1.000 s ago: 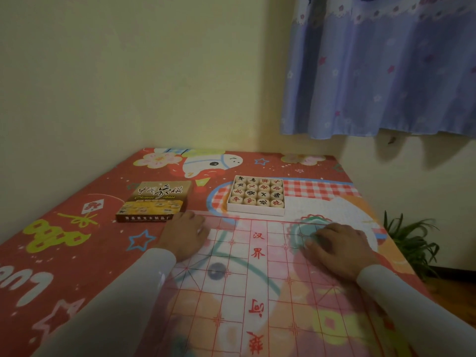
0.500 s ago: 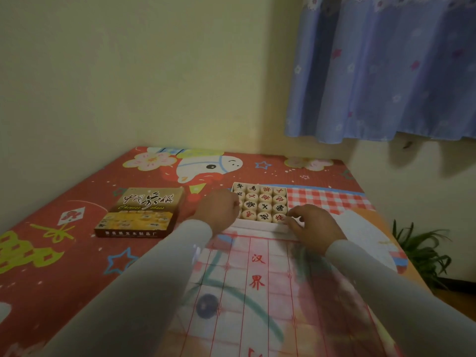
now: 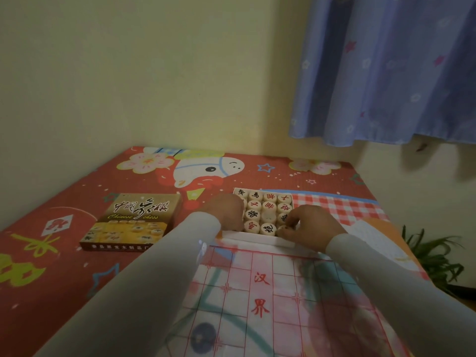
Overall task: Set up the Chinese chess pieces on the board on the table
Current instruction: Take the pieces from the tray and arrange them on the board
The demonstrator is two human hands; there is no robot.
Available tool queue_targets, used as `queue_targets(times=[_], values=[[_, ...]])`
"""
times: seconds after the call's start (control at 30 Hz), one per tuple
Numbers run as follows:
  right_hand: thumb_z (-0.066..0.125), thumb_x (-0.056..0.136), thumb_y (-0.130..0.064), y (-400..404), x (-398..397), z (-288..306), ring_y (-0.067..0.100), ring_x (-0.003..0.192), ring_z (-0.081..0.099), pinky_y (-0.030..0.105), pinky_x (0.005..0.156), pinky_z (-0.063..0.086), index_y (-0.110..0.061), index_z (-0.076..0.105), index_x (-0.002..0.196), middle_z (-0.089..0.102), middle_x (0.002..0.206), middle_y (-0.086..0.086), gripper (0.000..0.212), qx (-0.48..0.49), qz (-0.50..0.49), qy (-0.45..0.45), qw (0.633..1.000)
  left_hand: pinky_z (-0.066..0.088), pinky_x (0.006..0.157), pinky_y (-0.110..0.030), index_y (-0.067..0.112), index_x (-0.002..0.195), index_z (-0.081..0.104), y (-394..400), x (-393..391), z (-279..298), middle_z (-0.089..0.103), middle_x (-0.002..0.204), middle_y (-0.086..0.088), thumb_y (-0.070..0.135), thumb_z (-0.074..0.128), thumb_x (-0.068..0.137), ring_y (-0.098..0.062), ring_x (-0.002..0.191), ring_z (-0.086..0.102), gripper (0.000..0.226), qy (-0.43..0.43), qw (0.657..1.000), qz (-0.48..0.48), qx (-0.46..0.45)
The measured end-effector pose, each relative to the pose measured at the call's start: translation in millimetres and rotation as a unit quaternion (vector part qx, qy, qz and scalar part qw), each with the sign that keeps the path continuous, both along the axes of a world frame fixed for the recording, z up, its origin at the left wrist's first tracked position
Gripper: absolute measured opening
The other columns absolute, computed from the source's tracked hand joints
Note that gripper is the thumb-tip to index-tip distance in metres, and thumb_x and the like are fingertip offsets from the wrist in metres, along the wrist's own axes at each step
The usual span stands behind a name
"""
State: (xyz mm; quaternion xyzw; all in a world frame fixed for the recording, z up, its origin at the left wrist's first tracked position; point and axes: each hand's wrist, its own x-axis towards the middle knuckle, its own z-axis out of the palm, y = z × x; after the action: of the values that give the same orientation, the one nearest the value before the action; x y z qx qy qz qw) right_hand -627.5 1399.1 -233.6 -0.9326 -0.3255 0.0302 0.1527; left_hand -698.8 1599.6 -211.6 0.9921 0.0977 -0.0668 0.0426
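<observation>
Trouble is waiting mostly in the tray [image 3: 257,239], judging by how tightly the pieces [image 3: 269,206] are sitting in their rows: a finger digging for one disc could be nudging its neighbours out, and round discs would likely be rolling across the cloth [image 3: 59,202].

Going left to right, the lid [image 3: 131,222] is lying flat, well apart from the hands, so it is risking little. The left hand [image 3: 222,211] is resting at the tray's left edge with its fingers curled over the pieces there; whether it is gripping a piece I cannot tell, since the back of the hand is hiding the fingertips. The right hand [image 3: 309,228] is pinching a piece at the tray's near right corner. If both pull at once, the light tray may be sliding or tipping.

The board [image 3: 260,292], a thin printed sheet, is lying just in front of the tray, bearing no pieces yet; both sleeves are crossing it and could be dragging or creasing it.

The cloth is covering a table pushed into a yellow corner. A blue curtain [image 3: 386,68] is hanging at right, with a plant [image 3: 432,256] below.
</observation>
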Motion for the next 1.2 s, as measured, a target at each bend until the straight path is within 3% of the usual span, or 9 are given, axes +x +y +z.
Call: queue_targets(times=[0.2, 0.4, 0.6, 0.73, 1.0, 1.2], values=[[0.063, 0.083, -0.041, 4.8, -6.9, 7.2, 0.014, 0.076, 0.058, 0.027, 0.066, 0.051, -0.023, 0.065, 0.087, 0.062, 0.081, -0.005, 0.018, -0.032, 0.009, -0.029, 0.999, 0.047, 0.072, -0.03, 0.012, 0.096, 0.06, -1.5, -6.6, -1.2, 0.064, 0.101, -0.005, 0.022, 0.066, 0.079, -0.024, 0.093, 0.058, 0.021, -0.062, 0.998, 0.01, -0.015], [0.064, 0.083, -0.039, 4.9, -3.9, 15.6, 0.017, 0.083, 0.062, 0.035, 0.076, 0.056, -0.018, 0.067, 0.095, 0.068, 0.092, -0.002, 0.024, 0.055, -0.037, -0.035, 0.997, 0.049, 0.068, -0.034, 0.008, 0.092, 0.065, -15.1, -4.1, 16.2, 0.067, 0.093, -0.007, 0.022, 0.065, 0.08, -0.024, 0.086, 0.063, 0.019, -0.116, 0.991, 0.014, -0.072], [0.057, 0.089, -0.032, 16.1, -0.2, 2.7, 0.017, 0.08, 0.056, 0.03, 0.07, 0.051, -0.015, 0.064, 0.1, 0.061, 0.09, 0.001, 0.021, 0.039, -0.052, -0.03, 0.997, 0.037, 0.065, -0.028, 0.014, 0.089, 0.049, -34.9, 0.7, -7.4, 0.06, 0.099, -0.007, 0.025, 0.06, 0.085, -0.022, 0.087, 0.052, 0.016, -0.089, 0.99, 0.0, -0.109], [0.059, 0.087, -0.034, 13.6, 4.0, -3.0, 0.019, 0.082, 0.054, 0.029, 0.065, 0.042, -0.02, 0.054, 0.099, 0.057, 0.087, -0.001, 0.019, 0.034, -0.042, -0.018, 0.998, 0.039, 0.07, -0.029, 0.016, 0.096, 0.047, -30.1, 5.5, -10.1, 0.06, 0.107, -0.007, 0.031, 0.066, 0.082, -0.026, 0.1, 0.056, 0.027, -0.063, 0.992, 0.006, -0.11], [0.059, 0.086, -0.033, 13.2, 8.7, -11.2, 0.02, 0.081, 0.057, 0.034, 0.068, 0.052, -0.021, 0.054, 0.099, 0.064, 0.093, 0.002, 0.019, 0.027, -0.021, -0.077, 0.996, 0.039, 0.069, -0.03, 0.015, 0.094, 0.047, -25.4, 11.0, -15.3, 0.062, 0.106, -0.009, 0.03, 0.07, 0.08, -0.026, 0.1, 0.057, 0.031, -0.069, 0.99, 0.01, -0.121], [0.062, 0.085, -0.037, 10.9, 15.0, -9.8, 0.018, 0.083, 0.057, 0.03, 0.067, 0.049, -0.022, 0.055, 0.102, 0.063, 0.094, -0.002, 0.024, 0.079, -0.033, -0.062, 0.994, 0.038, 0.058, -0.028, 0.007, 0.093, 0.058, -10.1, 11.3, 8.0, 0.061, 0.086, -0.007, 0.023, 0.067, 0.078, -0.02, 0.074, 0.053, 0.024, -0.109, 0.987, 0.033, -0.117]])
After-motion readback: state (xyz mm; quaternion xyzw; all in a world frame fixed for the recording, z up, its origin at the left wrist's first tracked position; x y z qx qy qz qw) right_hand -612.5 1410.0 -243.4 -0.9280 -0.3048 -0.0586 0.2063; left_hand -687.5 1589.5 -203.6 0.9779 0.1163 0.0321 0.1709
